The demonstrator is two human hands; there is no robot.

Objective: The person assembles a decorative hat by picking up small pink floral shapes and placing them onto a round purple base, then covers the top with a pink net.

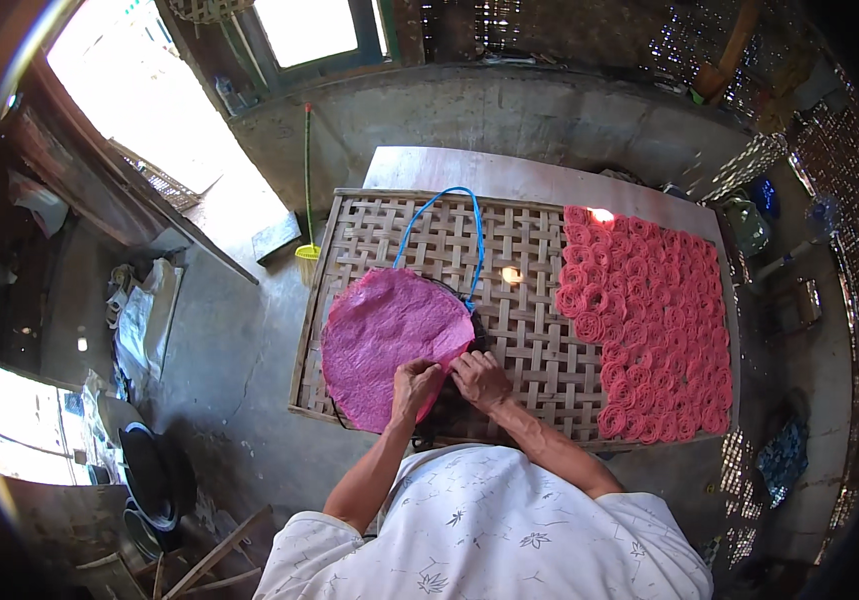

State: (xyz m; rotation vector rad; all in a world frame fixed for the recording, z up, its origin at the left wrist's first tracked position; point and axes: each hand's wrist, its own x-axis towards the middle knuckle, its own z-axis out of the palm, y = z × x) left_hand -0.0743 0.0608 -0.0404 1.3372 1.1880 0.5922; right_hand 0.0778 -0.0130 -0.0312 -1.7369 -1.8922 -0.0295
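A round, wrinkled magenta sheet (389, 335) lies over a dark round thing, of which only a rim shows along the right and lower edges. A blue cord loop (476, 230) rises from behind the sheet and comes down at its right side. Closed on the sheet's lower right edge is my left hand (416, 387). Just to the right, my right hand (480, 380) has its fingertips pinched at the same edge, close beside the left. Both hands are over the near part of a woven bamboo rack (524, 355); what lies under the sheet is hidden.
Many pink coiled rosettes (649, 320) cover the rack's right side in close rows. The rack rests on a pale tabletop (509, 172). A broom with a yellow head (307, 252) stands left of it. Dark basins (154, 480) sit on the floor at lower left.
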